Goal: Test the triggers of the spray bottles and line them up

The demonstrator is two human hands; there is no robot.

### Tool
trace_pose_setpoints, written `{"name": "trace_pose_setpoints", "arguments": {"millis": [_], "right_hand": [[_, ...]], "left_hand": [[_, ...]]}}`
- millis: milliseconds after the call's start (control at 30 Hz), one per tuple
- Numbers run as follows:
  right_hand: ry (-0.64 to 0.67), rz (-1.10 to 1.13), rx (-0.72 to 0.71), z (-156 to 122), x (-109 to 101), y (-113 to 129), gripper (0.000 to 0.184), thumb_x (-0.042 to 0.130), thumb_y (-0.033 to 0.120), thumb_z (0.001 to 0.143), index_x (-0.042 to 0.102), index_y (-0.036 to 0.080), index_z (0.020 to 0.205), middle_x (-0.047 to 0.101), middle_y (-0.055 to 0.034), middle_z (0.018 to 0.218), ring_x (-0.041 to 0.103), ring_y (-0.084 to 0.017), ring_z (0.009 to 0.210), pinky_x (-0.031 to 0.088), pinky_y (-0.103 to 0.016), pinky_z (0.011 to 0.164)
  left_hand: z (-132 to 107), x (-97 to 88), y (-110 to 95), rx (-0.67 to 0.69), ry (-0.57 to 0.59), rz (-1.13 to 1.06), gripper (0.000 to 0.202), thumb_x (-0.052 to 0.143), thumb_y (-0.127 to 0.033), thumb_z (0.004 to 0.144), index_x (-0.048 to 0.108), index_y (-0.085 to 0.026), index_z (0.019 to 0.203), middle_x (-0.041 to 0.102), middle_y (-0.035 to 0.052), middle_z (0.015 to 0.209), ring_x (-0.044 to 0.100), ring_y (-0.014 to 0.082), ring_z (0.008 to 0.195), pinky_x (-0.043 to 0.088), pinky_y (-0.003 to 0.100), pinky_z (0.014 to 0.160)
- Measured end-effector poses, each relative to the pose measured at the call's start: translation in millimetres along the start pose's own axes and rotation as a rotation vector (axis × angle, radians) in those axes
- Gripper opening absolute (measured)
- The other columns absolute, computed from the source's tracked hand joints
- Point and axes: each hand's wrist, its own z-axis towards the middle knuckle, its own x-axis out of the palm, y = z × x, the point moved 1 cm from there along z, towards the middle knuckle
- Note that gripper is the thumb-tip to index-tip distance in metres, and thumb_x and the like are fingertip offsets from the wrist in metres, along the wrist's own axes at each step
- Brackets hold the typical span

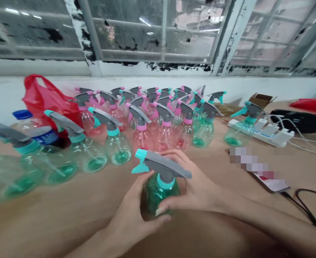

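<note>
Along the left, teal-collared bottles (pixel 89 154) stand spaced in a loose row, perhaps so each can be reached singly. The left hand (pixel 132 204) cups one flank of the green spray bottle (pixel 161 195), front and centre over the table (pixel 93 211); the right hand (pixel 198 186) curls round the other, thumb across the front, likely because a smooth, rounded body needs bracing from both sides. Its base is hidden. Farther right, another bottle (pixel 238 135) stands upright beside a power strip (pixel 280 139).
</note>
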Motion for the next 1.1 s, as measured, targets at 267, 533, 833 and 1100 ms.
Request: {"name": "trace_pose_setpoints", "arguments": {"millis": [267,533,833,1100], "right_hand": [[-0.133,0.339,-0.107,28.9,15.5,8.3,0.018,0.062,0.014,0.077,0.055,0.022,0.091,0.053,0.0062,0.067,0.049,-0.009,0.056,0.043,-0.022,0.053],[-0.033,0.375,-0.102,35.3,15.9,-1.2,0.029,0.052,0.009,0.072,0.055,0.025,0.096,0.047,0.0062,0.065,0.040,-0.010,0.053,0.036,-0.024,0.050],[-0.063,0.231,-0.027,48.6,-1.4,-15.1,0.021,0.050,0.012,0.067,0.054,0.024,0.084,0.045,0.0053,0.062,0.038,-0.011,0.050,0.033,-0.024,0.047],[-0.123,0.192,-0.011,50.7,-10.5,-26.6,0.016,0.055,0.019,0.079,0.056,0.024,0.094,0.048,0.0051,0.063,0.044,-0.012,0.055,0.037,-0.026,0.053]], "left_hand": [[11.2,-6.2,5.4,0.027,0.167,-0.257,0.073,0.076,-0.035,0.076,0.036,-0.031,0.137,0.055,0.0039,0.135,0.055,0.0335,0.122,0.047,0.047,0.101],[18.6,-14.9,17.3,0.087,0.229,-0.162,0.089,0.080,-0.045,0.075,0.027,-0.031,0.145,0.044,0.0091,0.147,0.051,0.0344,0.126,0.045,0.051,0.101],[5.2,-13.4,40.5,0.154,0.249,0.400,0.074,0.057,-0.040,0.095,0.014,-0.020,0.152,0.035,0.0152,0.153,0.035,0.0320,0.139,0.039,0.054,0.107],[5.5,-11.1,42.4,0.204,0.217,0.514,0.061,0.053,-0.039,0.097,0.029,-0.013,0.147,0.043,0.0148,0.149,0.041,0.0290,0.136,0.040,0.049,0.107]]}}
